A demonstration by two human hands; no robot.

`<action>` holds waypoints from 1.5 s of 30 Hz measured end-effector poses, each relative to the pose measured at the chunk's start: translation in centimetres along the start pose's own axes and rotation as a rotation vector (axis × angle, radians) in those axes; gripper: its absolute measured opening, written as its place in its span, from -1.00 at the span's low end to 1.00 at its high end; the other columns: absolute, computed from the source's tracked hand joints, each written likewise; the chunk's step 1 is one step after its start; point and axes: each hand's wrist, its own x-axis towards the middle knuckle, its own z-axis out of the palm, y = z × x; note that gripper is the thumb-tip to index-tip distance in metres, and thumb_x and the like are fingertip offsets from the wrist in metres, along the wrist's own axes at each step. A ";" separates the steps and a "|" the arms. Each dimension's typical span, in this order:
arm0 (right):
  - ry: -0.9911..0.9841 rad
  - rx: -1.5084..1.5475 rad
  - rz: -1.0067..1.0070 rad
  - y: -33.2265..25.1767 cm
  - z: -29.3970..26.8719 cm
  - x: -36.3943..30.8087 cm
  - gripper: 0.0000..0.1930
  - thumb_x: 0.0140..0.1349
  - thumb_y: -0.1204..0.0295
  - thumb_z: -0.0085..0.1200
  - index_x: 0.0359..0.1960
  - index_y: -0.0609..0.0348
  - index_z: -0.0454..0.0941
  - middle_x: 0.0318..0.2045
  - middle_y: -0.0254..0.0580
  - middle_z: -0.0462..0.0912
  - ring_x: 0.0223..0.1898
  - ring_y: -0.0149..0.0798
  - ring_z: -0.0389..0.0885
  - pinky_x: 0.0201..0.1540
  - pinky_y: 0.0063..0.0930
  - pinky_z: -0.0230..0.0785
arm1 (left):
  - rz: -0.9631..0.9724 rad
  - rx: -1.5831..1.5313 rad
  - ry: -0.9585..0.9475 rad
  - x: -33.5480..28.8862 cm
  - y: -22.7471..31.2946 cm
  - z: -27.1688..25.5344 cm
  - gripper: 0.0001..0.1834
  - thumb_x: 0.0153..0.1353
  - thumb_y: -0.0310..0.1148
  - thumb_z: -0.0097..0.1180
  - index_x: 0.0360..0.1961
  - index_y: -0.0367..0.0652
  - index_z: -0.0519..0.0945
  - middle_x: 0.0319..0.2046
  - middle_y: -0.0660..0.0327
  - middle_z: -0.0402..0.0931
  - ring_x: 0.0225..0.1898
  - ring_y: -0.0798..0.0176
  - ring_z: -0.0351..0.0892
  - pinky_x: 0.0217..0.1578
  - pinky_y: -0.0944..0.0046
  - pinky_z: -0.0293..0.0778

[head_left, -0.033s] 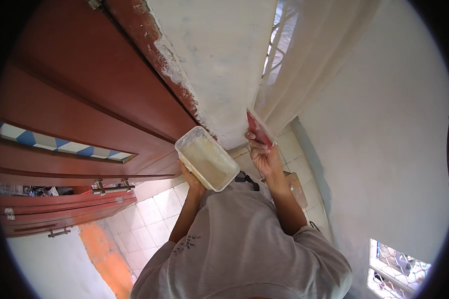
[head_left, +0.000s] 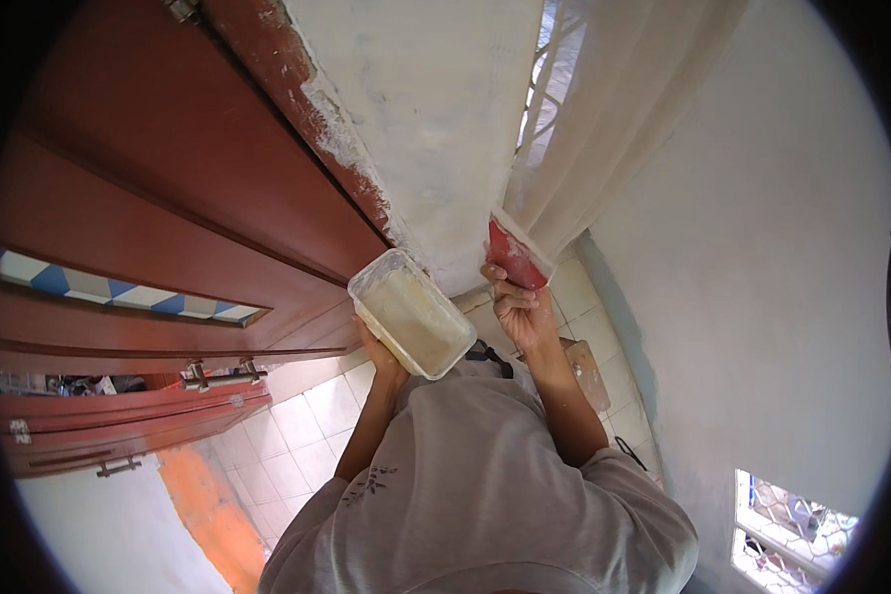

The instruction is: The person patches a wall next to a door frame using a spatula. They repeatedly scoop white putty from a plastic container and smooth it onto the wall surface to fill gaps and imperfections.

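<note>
My left hand [head_left: 382,356] grips a clear rectangular plastic tub [head_left: 390,271] from its lower left side, in front of my chest. Inside the tub lies an off-white paste [head_left: 421,315], which looks like wall putty, and its walls are smeared with it. To the right of the tub, my right hand [head_left: 525,312] is closed on a flat red putty spreader [head_left: 515,259], fingers under it. White residue coats the spreader's far edge. It is held up in front of the white wall [head_left: 436,129]; whether it touches cannot be made out.
A reddish-brown door [head_left: 208,188] with a patterned glass strip fills the left, beside a frame with rough white edges. A sheer curtain [head_left: 624,109] hangs before a window. Below are floor tiles [head_left: 312,426] and a wooden object [head_left: 586,374] by my right forearm.
My right hand has turned the spreader slightly, so more of its red face shows, and has shifted a little left. The left hand and tub stay nearly still.
</note>
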 end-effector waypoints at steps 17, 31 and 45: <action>0.066 -0.322 -0.311 5.6 1.6 2.2 -0.65 0.50 0.35 0.10 0.25 0.11 0.46 -0.15 -0.31 0.61 -0.29 -0.48 0.61 -0.32 -0.60 0.57 | -0.146 0.017 -0.046 1.5 3.9 1.3 -0.15 0.45 0.41 -0.48 0.45 0.03 0.35 0.32 0.10 0.47 0.29 -0.04 0.50 0.28 -0.18 0.45; 0.279 -0.685 -0.900 9.8 9.4 11.8 -0.65 0.44 0.30 0.22 0.11 0.22 0.47 -0.13 -0.40 0.69 -0.12 -0.41 0.68 -0.01 -0.44 0.53 | -0.181 -0.008 -0.026 1.4 6.6 -2.0 -0.11 0.44 0.46 -0.49 0.47 0.05 0.32 0.38 0.14 0.39 0.35 -0.04 0.42 0.36 -0.16 0.36; 0.775 -1.005 -1.118 5.0 -7.1 13.5 -0.67 0.34 0.15 0.37 -0.21 0.17 0.60 -0.31 -0.44 0.60 -0.37 -0.50 0.47 -0.33 -0.50 0.34 | -0.175 0.085 -0.042 1.6 7.6 -3.2 -0.09 0.43 0.48 -0.47 0.49 0.05 0.29 0.42 0.15 0.35 0.38 -0.07 0.37 0.39 -0.17 0.31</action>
